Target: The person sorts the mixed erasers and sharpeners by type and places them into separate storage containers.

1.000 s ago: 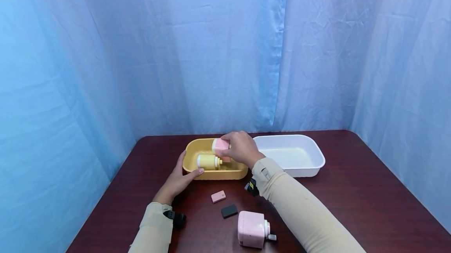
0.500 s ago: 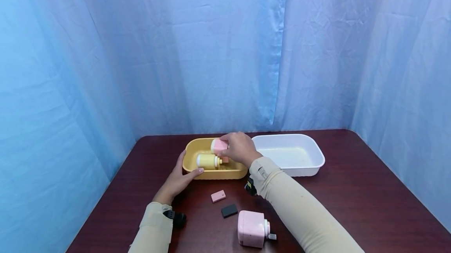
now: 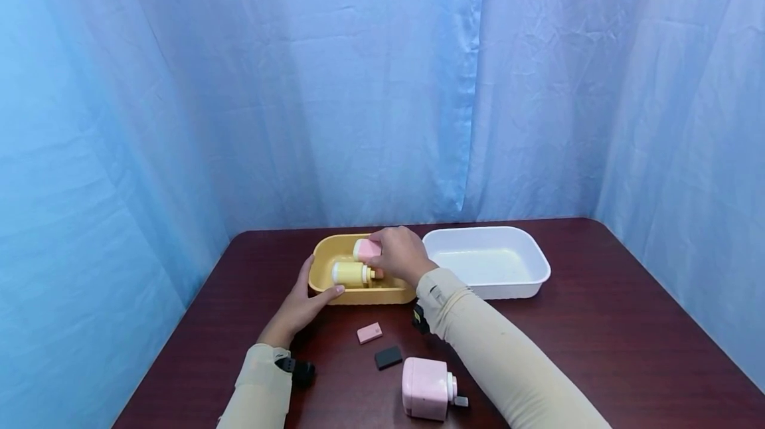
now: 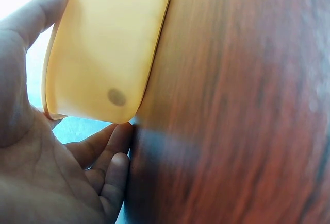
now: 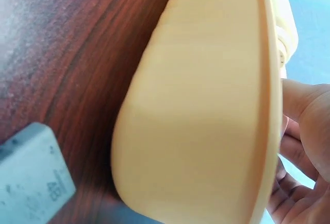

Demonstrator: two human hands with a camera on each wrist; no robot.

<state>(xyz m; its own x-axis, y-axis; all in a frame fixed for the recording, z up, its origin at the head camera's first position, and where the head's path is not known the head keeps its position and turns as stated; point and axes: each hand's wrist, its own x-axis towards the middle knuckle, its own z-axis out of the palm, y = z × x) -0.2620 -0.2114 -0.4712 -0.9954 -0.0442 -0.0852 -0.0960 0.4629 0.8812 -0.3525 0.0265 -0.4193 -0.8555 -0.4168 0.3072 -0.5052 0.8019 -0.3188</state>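
Note:
At the back of the table stands a yellow basin (image 3: 387,295). My left hand (image 3: 301,306) holds its left end, thumb at the front rim and fingers along the end wall; the left wrist view shows the fingertips against that wall. My right hand (image 3: 405,255) reaches in over the right part and grips a pink-and-white pencil sharpener (image 3: 366,249), partly hidden by the fingers. In front of it inside the basin lies a yellow pencil sharpener (image 3: 348,274) with a white base. An orange-brown piece (image 3: 379,273) shows beside its tip.
A white basin (image 3: 524,289) stands to the right. Nearer me lie a small pink eraser (image 3: 369,333), a black block (image 3: 388,357) and a pink crank pencil sharpener (image 3: 425,388) on its side. An eraser (image 5: 38,175) in the right wrist view reads 4B.
My right hand has moved slightly left and down with the pink-and-white pencil sharpener in its grip. The left hand stays on the yellow basin.

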